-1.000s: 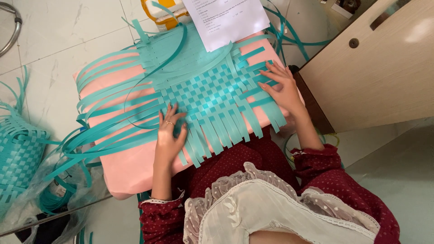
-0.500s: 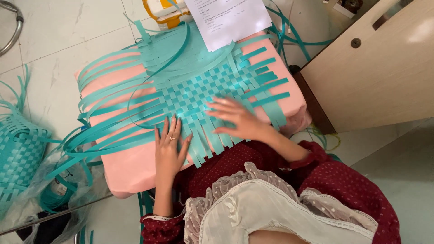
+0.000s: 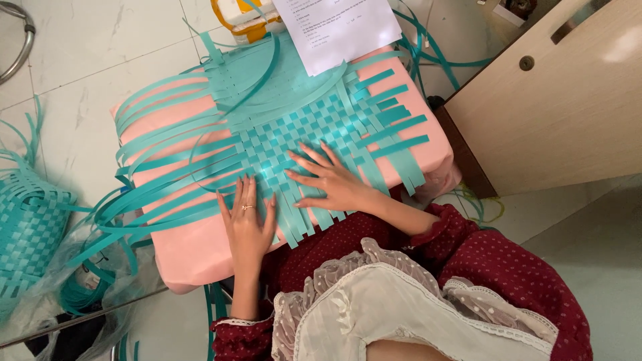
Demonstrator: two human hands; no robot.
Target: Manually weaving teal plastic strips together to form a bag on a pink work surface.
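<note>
Both hands lie palm-down, fingers spread and gripping nothing, on the flat teal woven plastic-strip mat (image 3: 294,134) atop the pink cushioned stool (image 3: 194,247): left hand (image 3: 246,224) at its near edge, right hand (image 3: 331,182) angled across the weave

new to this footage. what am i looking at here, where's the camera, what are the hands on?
There is no machine: this is one person working with bare hands. The single camera sits on the person's head and looks down, so the lap and red dotted sleeves show at the bottom.

On the pink cushioned surface lies a teal woven mat made of flat strips, with loose strip ends fanning out to the sides. A printed sheet of paper rests at its far edge.

The left hand, wearing a ring, lies flat at the mat's near edge. The right hand is spread flat on the weave. Neither grips anything.

On the floor at the left sits another teal woven piece; a wooden cabinet stands at the right.
</note>
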